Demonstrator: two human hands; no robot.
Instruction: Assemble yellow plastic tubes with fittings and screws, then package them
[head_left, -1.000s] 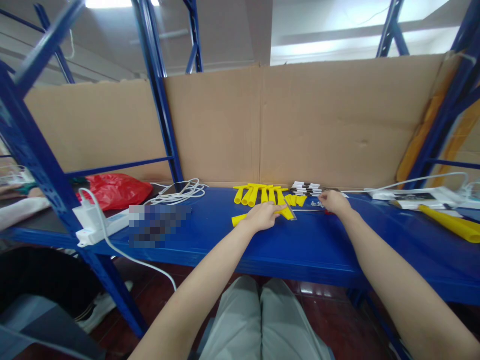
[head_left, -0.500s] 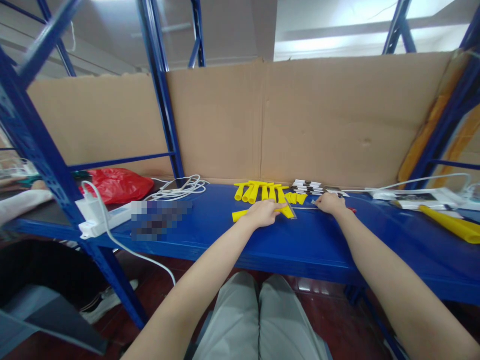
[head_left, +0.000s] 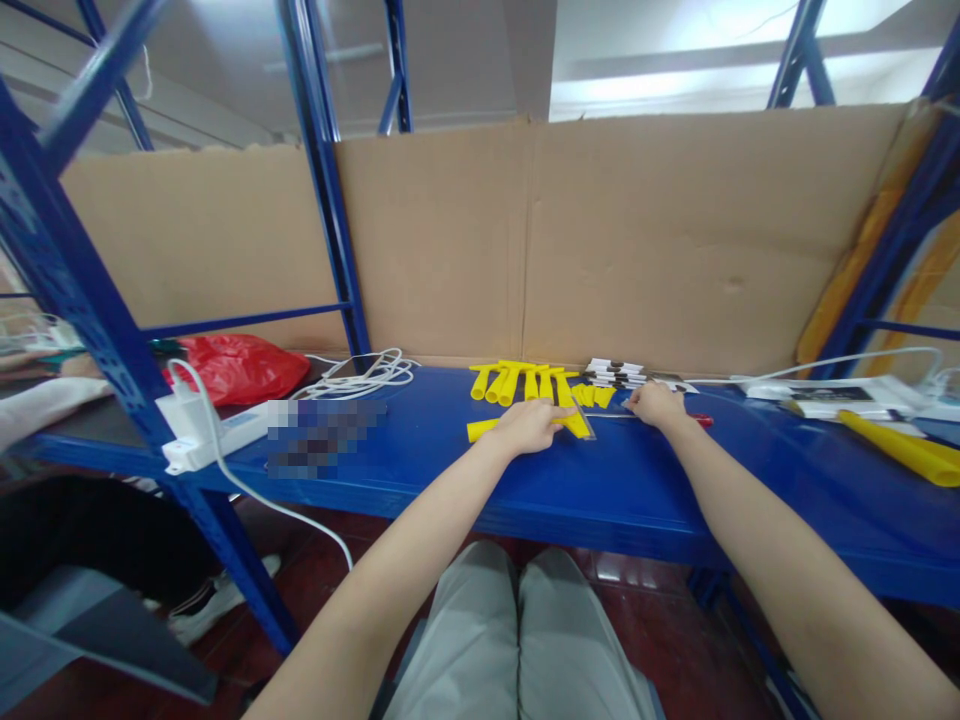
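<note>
My left hand [head_left: 528,427] is closed over a yellow squeegee [head_left: 482,431] lying sideways on the blue bench top [head_left: 450,490]. Its hollow handle end sticks out to the left, its wide head with a clear edge to the right. Pinched fingers of my right hand [head_left: 655,402] hold something small and pale near the surface; its kind is too small to tell. A thin grey strip [head_left: 606,415] lies between the hands. Behind the left hand several more yellow squeegees [head_left: 508,384] lie in a row, with small yellow flat pieces [head_left: 596,395] beside them.
Black-and-white packets [head_left: 615,372] lie at the back. A red object [head_left: 703,420] shows beside my right wrist. A yellow hollow piece [head_left: 904,452] lies far right. Left are a white power strip [head_left: 206,443], coiled white cables [head_left: 375,371] and a red bag [head_left: 244,368]. Cardboard [head_left: 600,250] walls the back.
My right hand has shifted slightly left, and more of the red object beside the wrist shows. My left hand stays on the squeegee.
</note>
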